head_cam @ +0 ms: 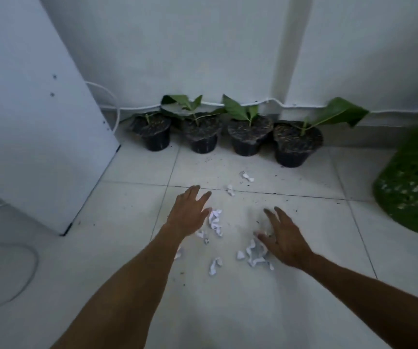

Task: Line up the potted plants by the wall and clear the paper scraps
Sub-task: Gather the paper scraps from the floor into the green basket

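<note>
- Four potted plants stand side by side at the foot of the wall (pixel 203 46), their row running left to right along it: the first pot (pixel 155 133) at the left, the second pot (pixel 202 136) and the third pot (pixel 248 137) in the middle, the fourth pot (pixel 294 144) at the right.
- The pots are black, upright and near or touching their neighbours; the fourth sits slightly nearer the camera than the rest.
- Each holds a short stem with green leaves; the fourth plant's large leaf (pixel 341 113) points right, along the wall.
- The paper scraps lie crumpled on the tiled floor (pixel 303 298) in front of the pots, in a loose scatter whose long axis runs from the pots toward the camera.
- Two small scraps (pixel 247 176) (pixel 231 190) lie nearest the pots, apart from the rest.
- A larger scrap (pixel 215 221) lies just beside the left hand (pixel 189 212), and a cluster of scraps (pixel 255 254) lies beside and partly under the right hand (pixel 284 244).
- Both hands are palm down over the floor with fingers spread and loose, grasping nothing; the left fingers point toward the pots, the right fingers up and left.
- Whether the palms touch the tiles cannot be told.
- Dark specks of soil dot the tiles around the scraps.
- A white cabinet (pixel 34 122) stands at the left, with grey cable (pixel 6 285) looped on the floor beside it.
- A white cable (pixel 273 100) runs along the wall base behind the plants.
- A green perforated basket (pixel 411 185) stands at the right edge, blurred.
</note>
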Motion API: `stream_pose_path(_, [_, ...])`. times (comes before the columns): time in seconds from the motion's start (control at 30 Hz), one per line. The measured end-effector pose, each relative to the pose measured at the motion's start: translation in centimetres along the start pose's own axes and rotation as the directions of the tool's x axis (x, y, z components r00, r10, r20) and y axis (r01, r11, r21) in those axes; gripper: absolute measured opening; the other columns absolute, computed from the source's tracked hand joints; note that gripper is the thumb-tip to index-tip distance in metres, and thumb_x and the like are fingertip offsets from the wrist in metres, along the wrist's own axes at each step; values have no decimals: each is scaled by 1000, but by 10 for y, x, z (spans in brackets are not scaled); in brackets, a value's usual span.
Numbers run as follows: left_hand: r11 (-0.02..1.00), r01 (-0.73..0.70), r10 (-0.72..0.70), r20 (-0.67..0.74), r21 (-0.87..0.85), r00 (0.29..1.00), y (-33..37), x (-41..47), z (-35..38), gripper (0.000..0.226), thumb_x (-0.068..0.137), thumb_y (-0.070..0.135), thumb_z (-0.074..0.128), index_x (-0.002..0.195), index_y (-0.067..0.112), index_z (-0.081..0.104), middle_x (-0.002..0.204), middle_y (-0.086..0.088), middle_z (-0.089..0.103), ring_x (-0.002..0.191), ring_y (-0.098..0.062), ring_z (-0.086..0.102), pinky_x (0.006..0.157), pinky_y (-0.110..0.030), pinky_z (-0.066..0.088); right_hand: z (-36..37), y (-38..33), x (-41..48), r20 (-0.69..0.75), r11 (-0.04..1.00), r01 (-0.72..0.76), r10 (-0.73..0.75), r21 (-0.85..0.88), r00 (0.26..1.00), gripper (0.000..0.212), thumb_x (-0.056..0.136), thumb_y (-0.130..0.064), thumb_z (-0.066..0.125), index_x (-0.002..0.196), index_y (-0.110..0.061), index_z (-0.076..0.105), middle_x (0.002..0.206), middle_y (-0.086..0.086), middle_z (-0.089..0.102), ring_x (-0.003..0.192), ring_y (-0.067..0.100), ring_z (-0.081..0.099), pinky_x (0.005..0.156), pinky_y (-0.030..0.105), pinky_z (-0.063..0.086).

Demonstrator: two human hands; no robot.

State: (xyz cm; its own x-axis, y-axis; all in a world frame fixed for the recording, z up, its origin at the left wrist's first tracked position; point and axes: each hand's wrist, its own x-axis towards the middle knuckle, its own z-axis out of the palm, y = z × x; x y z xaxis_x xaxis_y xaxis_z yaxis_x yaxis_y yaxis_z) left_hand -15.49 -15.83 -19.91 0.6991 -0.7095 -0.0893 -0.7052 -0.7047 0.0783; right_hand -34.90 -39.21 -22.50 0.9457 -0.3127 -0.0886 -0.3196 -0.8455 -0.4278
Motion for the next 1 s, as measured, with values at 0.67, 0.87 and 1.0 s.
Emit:
stream_pose_path(0.67, [941, 281, -300, -81, -186, 951, -6, -58, 84, 72, 95, 65, 19, 157, 36, 0, 166, -9, -5, 153, -25, -7, 121, -52, 10, 84, -77, 69, 12, 931, 315, -318, -184, 948, 84, 91, -72, 26, 155, -18, 19, 163, 16, 9, 150, 31, 10, 119, 56, 16])
stream_pose_path(0.87, [921, 327, -355, -109, -212, 929, 5, 4, 76, 63, 99, 54, 21, 158, 34, 10, 166, -13, 4, 153, -28, 0, 119, -57, 11, 63, -45, 116, -108, 987, 116, -128, -113, 986, 76, 92, -70, 21, 154, -28, 15, 165, 9, 2, 151, 26, 8, 121, 50, 12])
stream_pose_path(1.0, [923, 267, -312, -131, -276, 941, 1, 34, 77, 68, 96, 63, 18, 156, 39, -2, 167, -7, -4, 153, -24, -8, 120, -53, 3, 48, -30, 149, -167, 992, 91, -105, -91, 980, 76, 89, -72, 27, 153, -31, 21, 165, 5, 5, 151, 25, 8, 119, 52, 12])
